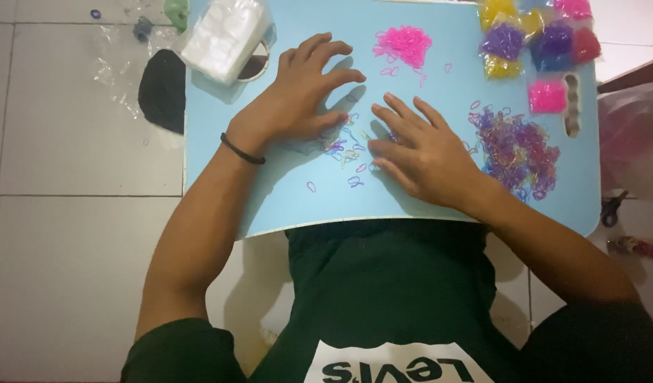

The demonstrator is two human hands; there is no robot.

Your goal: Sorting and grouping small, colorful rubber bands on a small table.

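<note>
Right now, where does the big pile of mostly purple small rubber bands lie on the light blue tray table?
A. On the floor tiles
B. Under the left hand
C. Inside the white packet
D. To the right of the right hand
D: the purple pile of bands lies on the light blue table just beyond the right hand, toward the table's right edge.

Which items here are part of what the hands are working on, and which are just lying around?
In hand:
- left hand and right hand, flat on the light blue lap table
- loose mixed bands between the hands
- purple-mix pile
- pink pile

Lying about:
- bagged bands
- white packet
- black object on the floor
- scissors
</note>
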